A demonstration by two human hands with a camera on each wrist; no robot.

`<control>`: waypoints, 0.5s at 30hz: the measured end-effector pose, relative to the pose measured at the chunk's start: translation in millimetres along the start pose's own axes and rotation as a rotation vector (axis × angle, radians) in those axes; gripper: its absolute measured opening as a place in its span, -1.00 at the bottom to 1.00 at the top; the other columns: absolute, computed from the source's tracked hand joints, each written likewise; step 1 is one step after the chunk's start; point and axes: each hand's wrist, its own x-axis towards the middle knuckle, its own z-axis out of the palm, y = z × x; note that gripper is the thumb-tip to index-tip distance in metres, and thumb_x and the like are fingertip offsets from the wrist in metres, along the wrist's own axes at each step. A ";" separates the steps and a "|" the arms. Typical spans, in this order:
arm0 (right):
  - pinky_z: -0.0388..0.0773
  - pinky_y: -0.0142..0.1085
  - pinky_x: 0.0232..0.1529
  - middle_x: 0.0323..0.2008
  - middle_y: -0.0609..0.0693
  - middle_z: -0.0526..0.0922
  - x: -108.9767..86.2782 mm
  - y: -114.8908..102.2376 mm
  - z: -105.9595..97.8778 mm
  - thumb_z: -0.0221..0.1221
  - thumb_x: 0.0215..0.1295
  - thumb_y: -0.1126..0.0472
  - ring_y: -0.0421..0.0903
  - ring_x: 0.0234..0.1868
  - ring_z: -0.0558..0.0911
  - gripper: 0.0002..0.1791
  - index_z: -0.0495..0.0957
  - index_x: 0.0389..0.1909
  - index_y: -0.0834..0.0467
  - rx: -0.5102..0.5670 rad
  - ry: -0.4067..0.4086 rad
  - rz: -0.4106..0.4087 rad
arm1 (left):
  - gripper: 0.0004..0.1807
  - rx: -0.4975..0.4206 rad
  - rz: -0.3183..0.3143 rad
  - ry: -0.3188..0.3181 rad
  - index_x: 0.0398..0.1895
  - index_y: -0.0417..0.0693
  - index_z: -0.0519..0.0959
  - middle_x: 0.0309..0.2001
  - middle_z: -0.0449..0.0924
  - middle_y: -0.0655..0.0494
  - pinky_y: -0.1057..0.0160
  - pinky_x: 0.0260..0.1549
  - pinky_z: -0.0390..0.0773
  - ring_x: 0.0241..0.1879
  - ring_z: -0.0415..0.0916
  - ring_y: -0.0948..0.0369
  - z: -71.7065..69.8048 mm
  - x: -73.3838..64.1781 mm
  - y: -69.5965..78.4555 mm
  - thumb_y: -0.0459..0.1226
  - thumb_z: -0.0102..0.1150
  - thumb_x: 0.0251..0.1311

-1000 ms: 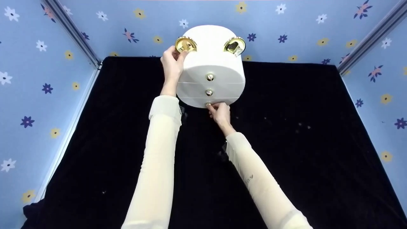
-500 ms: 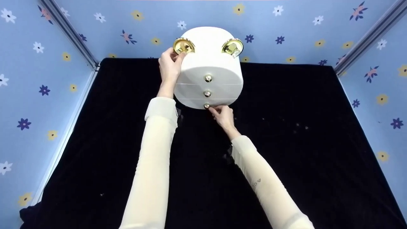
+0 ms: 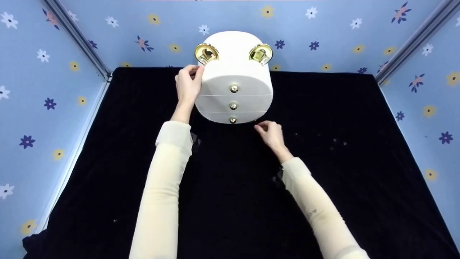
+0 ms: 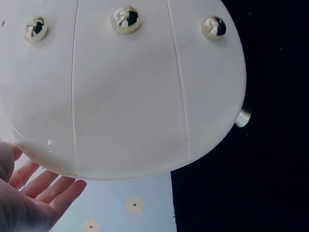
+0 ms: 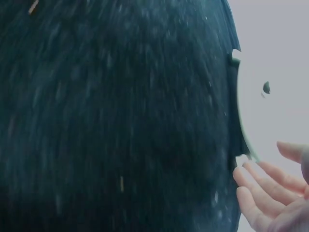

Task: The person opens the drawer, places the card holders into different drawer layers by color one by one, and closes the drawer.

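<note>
A glossy white rounded box (image 3: 233,68) with three stacked drawers stands at the back of the dark cloth. Gold knobs mark the top drawer (image 3: 234,88), the middle one (image 4: 125,20) and the bottom one (image 4: 213,27); all three fronts look flush. Two shiny gold round pieces (image 3: 206,54) flare out from its upper part. My left hand (image 3: 189,84) is at the box's left side, just below one gold piece, its fingers extended along the edge in the left wrist view. My right hand (image 3: 272,135) hovers beside the box's lower right edge, fingers loose, holding nothing.
Black cloth (image 3: 230,201) covers the table, with a few tiny bright specks on the right. Blue flowered panels (image 3: 334,32) enclose the back and both sides. A short foot (image 4: 243,117) shows under the box.
My right hand has let go of the bottom drawer's knob and moved right, away from it. My left hand has slid down from the gold piece to the box's left side.
</note>
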 end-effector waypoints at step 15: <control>0.47 -0.18 -0.26 -0.38 0.15 0.62 -6.0 22.3 -55.2 0.18 0.14 0.16 0.01 -0.36 0.60 -0.66 0.53 -0.17 0.33 -0.073 0.047 -0.084 | -0.51 -0.125 0.114 0.032 0.13 -0.26 0.35 0.07 0.40 -0.09 0.34 -0.02 0.30 0.02 0.38 0.13 2.3 -48.7 -32.1 -0.14 0.00 0.22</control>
